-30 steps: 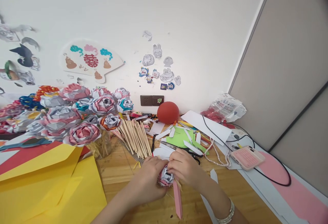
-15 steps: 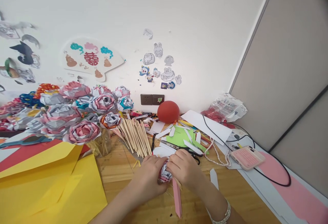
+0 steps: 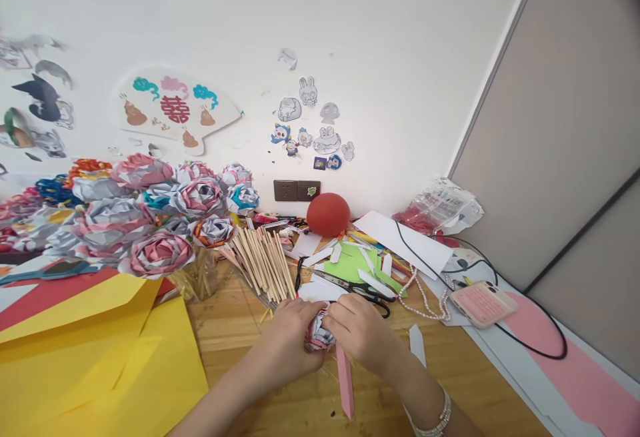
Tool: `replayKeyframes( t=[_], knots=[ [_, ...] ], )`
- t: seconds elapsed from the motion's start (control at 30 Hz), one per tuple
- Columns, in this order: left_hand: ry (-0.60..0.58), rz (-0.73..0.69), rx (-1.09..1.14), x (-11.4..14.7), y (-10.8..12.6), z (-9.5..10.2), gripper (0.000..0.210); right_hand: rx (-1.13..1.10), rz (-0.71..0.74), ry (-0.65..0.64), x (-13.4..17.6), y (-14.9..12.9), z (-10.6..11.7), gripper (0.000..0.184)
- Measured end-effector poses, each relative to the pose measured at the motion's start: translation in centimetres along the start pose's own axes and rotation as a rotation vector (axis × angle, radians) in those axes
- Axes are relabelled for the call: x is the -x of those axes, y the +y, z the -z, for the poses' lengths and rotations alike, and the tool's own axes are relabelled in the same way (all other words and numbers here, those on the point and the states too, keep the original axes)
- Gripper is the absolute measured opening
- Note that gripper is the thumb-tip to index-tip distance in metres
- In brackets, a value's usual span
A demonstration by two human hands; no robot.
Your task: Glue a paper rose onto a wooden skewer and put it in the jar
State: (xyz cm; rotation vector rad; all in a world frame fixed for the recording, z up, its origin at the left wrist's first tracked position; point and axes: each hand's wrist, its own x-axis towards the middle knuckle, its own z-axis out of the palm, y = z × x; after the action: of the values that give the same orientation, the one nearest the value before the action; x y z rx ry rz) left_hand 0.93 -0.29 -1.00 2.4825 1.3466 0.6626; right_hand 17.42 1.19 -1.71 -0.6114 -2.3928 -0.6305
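Between my two hands sits a small paper flower (image 3: pixel 319 332) of folded white and pink paper, partly covered by fingers. My left hand (image 3: pixel 290 340) is closed round its left side. My right hand (image 3: pixel 361 332) has its fingers bent against the right side of the flower. A pink paper strip (image 3: pixel 345 384) hangs below my right hand toward the table's front. Just beyond the hands lie black-handled scissors (image 3: pixel 370 290) and a bundle of wooden sticks (image 3: pixel 264 262).
Finished paper flowers (image 3: pixel 163 250) stand at the left above yellow paper sheets (image 3: pixel 100 357). A red balloon (image 3: pixel 329 215) rests by the wall, near green paper (image 3: pixel 350 264). At the right are a pink phone (image 3: pixel 484 304), a black cable (image 3: pixel 545 354) and a bead string (image 3: pixel 425 304).
Both hands keep their hold on the paper flower, and a little more of it shows between them. The camera view has shifted slightly.
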Motion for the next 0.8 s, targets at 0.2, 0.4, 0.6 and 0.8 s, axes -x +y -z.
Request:
replayKeyframes(
  t=[0.2,0.4,0.6,0.8],
  knots=[
    [-0.007,0.001,-0.021,-0.04,0.15,-0.07,0.027,-0.03,0.014,-0.039,-0.09,-0.07,-0.05,0.029],
    [-0.012,0.008,-0.042,0.08,0.31,-0.05,0.023,-0.043,-0.001,-0.048,-0.05,-0.05,-0.2,0.028],
    [-0.003,-0.023,-0.084,0.05,0.27,-0.03,0.028,-0.061,-0.092,0.028,0.18,0.38,-0.51,0.022],
    [-0.026,-0.038,-0.146,0.17,-0.03,-0.31,0.02,-0.082,-0.153,-0.081,0.28,0.47,-0.86,0.02]
  ],
)
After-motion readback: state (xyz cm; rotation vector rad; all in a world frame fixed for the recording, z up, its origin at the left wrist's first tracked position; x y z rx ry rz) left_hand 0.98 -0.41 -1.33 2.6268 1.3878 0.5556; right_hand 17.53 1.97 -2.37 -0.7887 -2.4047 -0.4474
